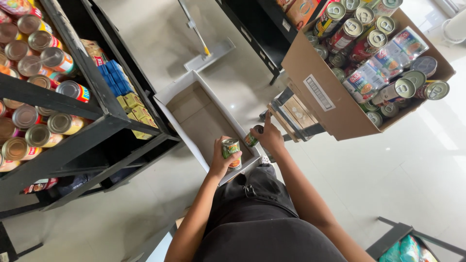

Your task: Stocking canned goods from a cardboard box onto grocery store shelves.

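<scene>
Mid-transfer, by the look of it: cans moving btwn boxes & shelf. Left hand (221, 162) clamped on green-label can (231, 154), held over near corner of empty white box (171, 92) on floor. Right hand (270, 137) wrapped on 2nd small can (251, 139), index finger up, just right of white box. Full cardboard box of cans (335, 109) up & right of white box; black shelf (104, 114) w/ cans to its left. Next move prob needs steady carry, upright set-down, no knocking neighbours
</scene>
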